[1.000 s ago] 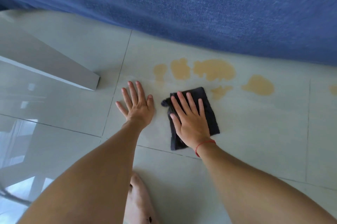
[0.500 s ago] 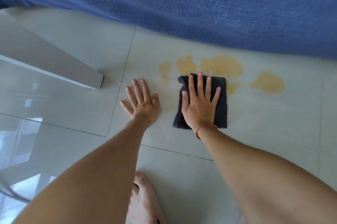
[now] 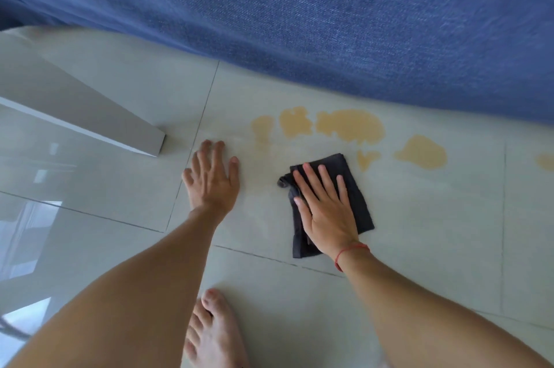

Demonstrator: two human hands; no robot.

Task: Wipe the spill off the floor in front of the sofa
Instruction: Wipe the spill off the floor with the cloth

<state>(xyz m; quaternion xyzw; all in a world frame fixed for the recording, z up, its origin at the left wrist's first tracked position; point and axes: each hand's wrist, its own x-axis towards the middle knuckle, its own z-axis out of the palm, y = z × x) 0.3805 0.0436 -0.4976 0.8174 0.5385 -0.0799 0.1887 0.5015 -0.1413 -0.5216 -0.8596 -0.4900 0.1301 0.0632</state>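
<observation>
Cloth (image 3: pixel 356 187): dark, soft, folded, probably light; lies flat under the spread right hand (image 3: pixel 325 211), pressed, not gripped. Left hand (image 3: pixel 211 180): open, seemingly braced on floor (image 3: pixel 419 232). Spill (image 3: pixel 349 126): yellowish patches by sofa (image 3: pixel 329 22); best worked palm-down.

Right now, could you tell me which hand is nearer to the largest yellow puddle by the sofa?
The right hand. It presses flat on the dark cloth just below the largest puddle; the left hand rests on bare tile, farther to the puddle's left.

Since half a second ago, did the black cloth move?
Yes. The cloth slid back toward the person, away from the big yellow puddle it was touching.
</observation>
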